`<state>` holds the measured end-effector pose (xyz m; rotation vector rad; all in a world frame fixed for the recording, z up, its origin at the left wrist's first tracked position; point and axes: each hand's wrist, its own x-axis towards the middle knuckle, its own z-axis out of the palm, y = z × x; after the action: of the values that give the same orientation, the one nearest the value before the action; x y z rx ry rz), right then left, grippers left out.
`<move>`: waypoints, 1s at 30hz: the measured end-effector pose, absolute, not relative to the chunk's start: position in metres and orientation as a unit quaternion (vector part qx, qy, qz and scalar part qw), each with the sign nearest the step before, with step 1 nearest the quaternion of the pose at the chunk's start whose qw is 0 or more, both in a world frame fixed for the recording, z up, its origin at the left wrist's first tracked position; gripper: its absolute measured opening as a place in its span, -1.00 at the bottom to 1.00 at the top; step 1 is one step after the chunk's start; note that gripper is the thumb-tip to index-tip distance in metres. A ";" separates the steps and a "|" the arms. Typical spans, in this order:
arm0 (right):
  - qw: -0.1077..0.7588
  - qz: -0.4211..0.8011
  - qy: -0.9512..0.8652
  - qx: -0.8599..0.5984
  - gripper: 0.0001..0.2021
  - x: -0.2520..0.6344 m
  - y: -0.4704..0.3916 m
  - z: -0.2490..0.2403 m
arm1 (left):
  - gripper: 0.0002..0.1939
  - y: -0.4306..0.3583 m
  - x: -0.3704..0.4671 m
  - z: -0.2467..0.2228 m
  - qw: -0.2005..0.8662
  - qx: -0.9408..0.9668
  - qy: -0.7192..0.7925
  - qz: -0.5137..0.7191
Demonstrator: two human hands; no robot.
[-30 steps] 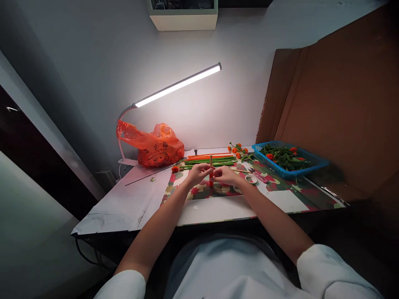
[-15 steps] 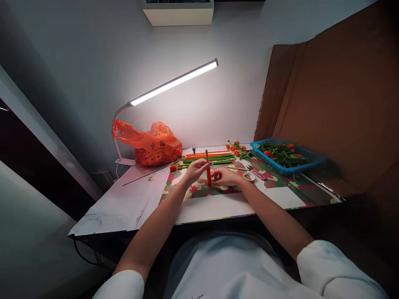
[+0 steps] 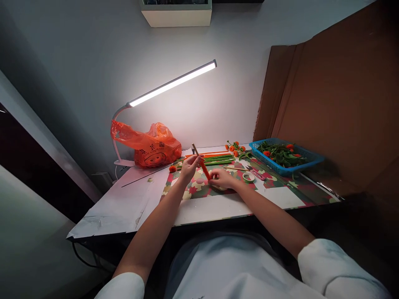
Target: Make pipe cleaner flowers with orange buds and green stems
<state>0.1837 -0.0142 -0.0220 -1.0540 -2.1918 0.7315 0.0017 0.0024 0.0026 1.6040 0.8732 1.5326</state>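
My left hand (image 3: 189,168) pinches the upper part of a wooden stick (image 3: 195,148), which leans to the upper left. Fuzzy orange pipe cleaner (image 3: 205,169) covers the stick's lower part. At its bottom end the fingers of my right hand (image 3: 222,178) are closed on the orange wrapping. Behind my hands lie several green pipe cleaners (image 3: 220,159) and orange pipe cleaners (image 3: 215,153). To the right of my right hand are a tape roll (image 3: 248,177), pink-handled scissors (image 3: 258,174) and another thin stick (image 3: 236,168).
An orange plastic bag (image 3: 156,149) stands at the back left beside a lit desk lamp (image 3: 173,85). Orange flowers (image 3: 232,148) lie at the back. A blue basket (image 3: 288,171) with leafy orange flowers is on the right, by a large cardboard sheet (image 3: 327,104).
The stick has gone from upright to tilted, its top now leaning left. My left hand has shifted slightly left with it, while my right hand stays at the lower end.
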 end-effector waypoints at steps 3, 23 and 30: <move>0.348 0.342 -0.778 -0.396 -0.84 0.184 -0.014 -0.021 | -0.54 0.009 -0.003 0.000 0.402 0.542 0.348 0.650; 0.570 0.413 -0.624 -0.339 -0.62 0.183 -0.014 -0.015 | -0.56 0.008 -0.006 0.002 0.549 0.398 0.369 0.635; 0.587 0.418 -0.604 -0.341 -0.62 0.185 -0.014 -0.014 | -0.55 0.007 -0.004 -0.001 0.568 0.395 0.367 0.622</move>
<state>0.1853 -0.0144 -0.0144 -0.7946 -1.4086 0.9733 -0.0043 0.0075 -0.0011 0.9287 0.8617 1.4615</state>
